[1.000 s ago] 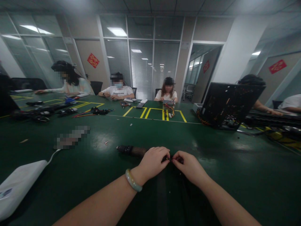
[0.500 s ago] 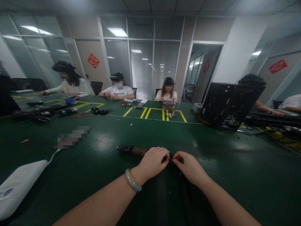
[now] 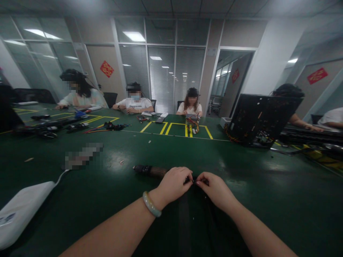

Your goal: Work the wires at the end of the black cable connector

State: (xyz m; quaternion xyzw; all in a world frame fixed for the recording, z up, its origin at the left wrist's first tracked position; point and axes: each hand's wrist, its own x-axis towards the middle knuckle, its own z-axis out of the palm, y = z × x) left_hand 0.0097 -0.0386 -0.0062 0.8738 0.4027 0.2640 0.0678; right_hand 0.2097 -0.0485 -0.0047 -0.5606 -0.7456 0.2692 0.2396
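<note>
The green table [image 3: 268,185] spreads under everything, with a black computer case [image 3: 264,119] standing beyond the right hand and a white power bank [image 3: 26,210] lying well out to the left; nearer the middle, a dark cylindrical tool [image 3: 157,172] lies on the tabletop and runs behind the left hand [image 3: 175,184], though whether that hand rests on it I cannot tell. The left hand is curled over, its thumb and finger pinched on a small dark piece [image 3: 192,181] with a metallic glint, while the right hand [image 3: 215,187] appears to nip the other side of the same piece between thumb and forefinger. The piece sits in the narrow space between the two sets of fingertips, just in front of the person; its exact shape is too small to make out. To work it well, keep the left pinch steady as the anchor, let only the right fingertips make small movements, and keep both wrists low so neither slips. Compared with a second ago, both hands hold almost the same pose, whereas the hand [image 3: 62,106] of the co-worker at far left is drawn in closer to the body
</note>
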